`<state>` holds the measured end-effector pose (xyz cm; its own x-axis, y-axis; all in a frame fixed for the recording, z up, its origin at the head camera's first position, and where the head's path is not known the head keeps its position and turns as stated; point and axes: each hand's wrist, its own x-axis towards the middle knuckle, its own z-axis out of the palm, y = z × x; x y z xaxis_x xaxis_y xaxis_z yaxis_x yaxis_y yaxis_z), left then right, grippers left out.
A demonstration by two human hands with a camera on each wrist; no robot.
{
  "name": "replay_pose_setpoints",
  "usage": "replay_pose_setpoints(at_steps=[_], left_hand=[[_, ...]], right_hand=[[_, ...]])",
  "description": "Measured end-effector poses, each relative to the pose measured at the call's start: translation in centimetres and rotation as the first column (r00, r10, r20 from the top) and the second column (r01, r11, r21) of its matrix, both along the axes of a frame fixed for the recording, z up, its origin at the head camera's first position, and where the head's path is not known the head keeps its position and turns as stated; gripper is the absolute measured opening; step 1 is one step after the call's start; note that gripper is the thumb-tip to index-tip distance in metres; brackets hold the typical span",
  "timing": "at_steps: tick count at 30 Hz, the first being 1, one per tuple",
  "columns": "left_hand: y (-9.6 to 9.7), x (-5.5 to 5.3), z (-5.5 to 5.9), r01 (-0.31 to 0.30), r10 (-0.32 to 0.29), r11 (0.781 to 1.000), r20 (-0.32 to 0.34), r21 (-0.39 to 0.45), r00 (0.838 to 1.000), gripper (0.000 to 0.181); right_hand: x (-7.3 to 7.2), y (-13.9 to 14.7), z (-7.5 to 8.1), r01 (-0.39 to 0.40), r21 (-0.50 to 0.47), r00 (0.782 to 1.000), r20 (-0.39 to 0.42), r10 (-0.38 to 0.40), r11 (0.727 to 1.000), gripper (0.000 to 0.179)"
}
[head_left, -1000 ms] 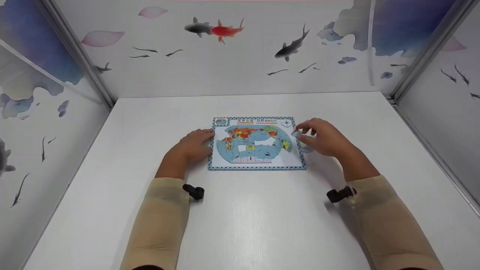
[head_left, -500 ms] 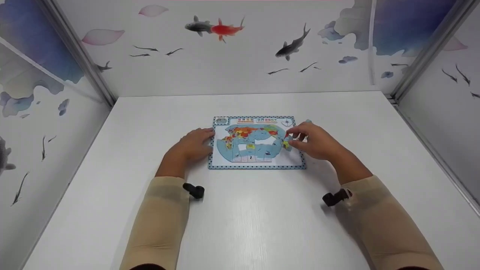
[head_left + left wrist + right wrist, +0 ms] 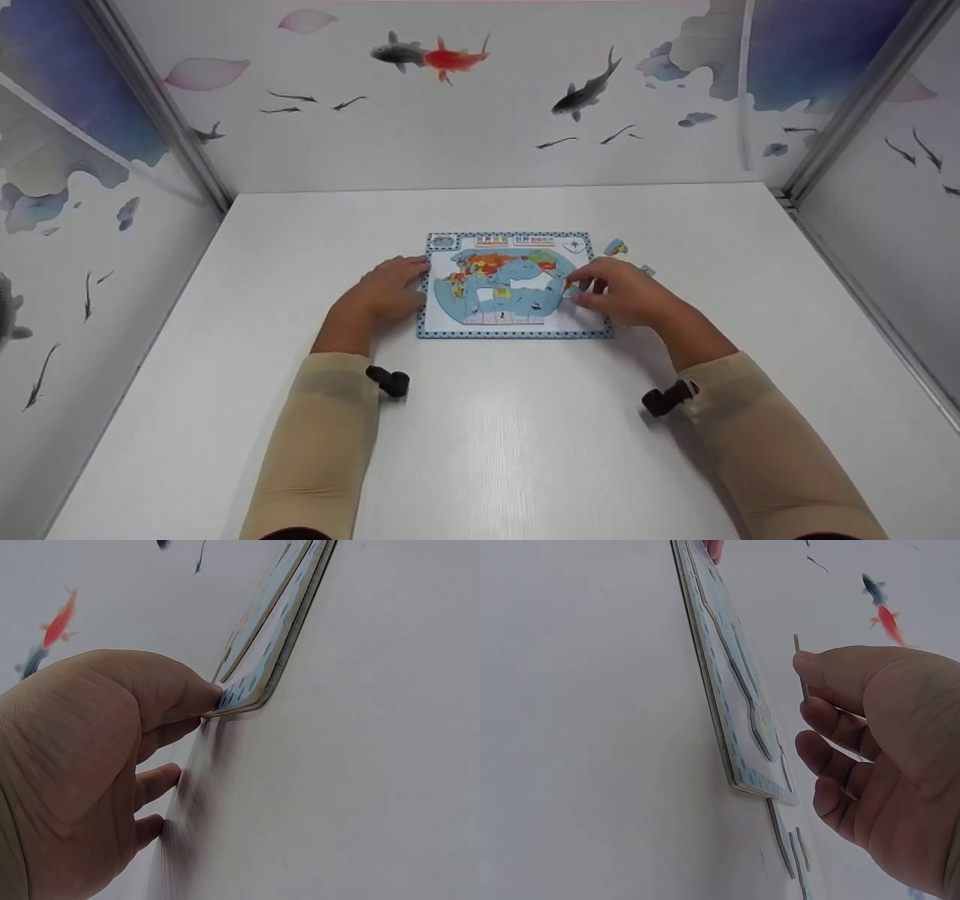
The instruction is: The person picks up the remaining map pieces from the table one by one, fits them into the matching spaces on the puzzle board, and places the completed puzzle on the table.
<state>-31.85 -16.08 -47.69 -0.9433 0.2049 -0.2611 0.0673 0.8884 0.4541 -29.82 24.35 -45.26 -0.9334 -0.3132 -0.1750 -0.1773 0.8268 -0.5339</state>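
Before a fish-print wall (image 3: 510, 161), at a white table (image 3: 480, 457), a person in tan sleeves (image 3: 315, 442) works on a world-map puzzle board (image 3: 574, 321), mid-table, w/ white gaps in its map. The board sits where it did a sec ago; its long axis runs L to R, title panels and compass along the far edge. L hand (image 3: 386, 291), also unmoved, rests at the board's L edge — fingers apart, thumb touching by the near corner. R hand (image 3: 622, 292) has come in from the board's R edge to over the map's R side — thumb and forefinger pinching a puzzle piece (image 3: 805, 688), other fingers loosely bent. Edge-on in the R wrist view, the piece's long axis runs nearly up and down, top end leaning slightly L; contact w/ the board can't be judged. Loose pieces, incl. a larger one (image 3: 616, 247) and a smaller one (image 3: 648, 270), lie beyond the board's R edge, mostly hidden behind the R hand half a sec ago.
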Motion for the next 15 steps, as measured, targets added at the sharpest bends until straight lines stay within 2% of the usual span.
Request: replay_pose_setpoints(at_steps=[7, 15], left_hand=[[0.1, 0.2, 0.1, -0.031, 0.031, 0.999, 0.011, 0.015, 0.999, 0.069], [0.2, 0.3, 0.0, -0.038, 0.038, 0.999, 0.009, 0.006, 0.999, 0.069]], right_hand=[[-0.1, 0.0, -0.9, -0.001, 0.020, 0.999, 0.033, 0.000, 1.000, 0.038], [-0.3, 0.1, -1.6, -0.016, 0.013, 0.999, 0.046, 0.016, 1.000, 0.035]])
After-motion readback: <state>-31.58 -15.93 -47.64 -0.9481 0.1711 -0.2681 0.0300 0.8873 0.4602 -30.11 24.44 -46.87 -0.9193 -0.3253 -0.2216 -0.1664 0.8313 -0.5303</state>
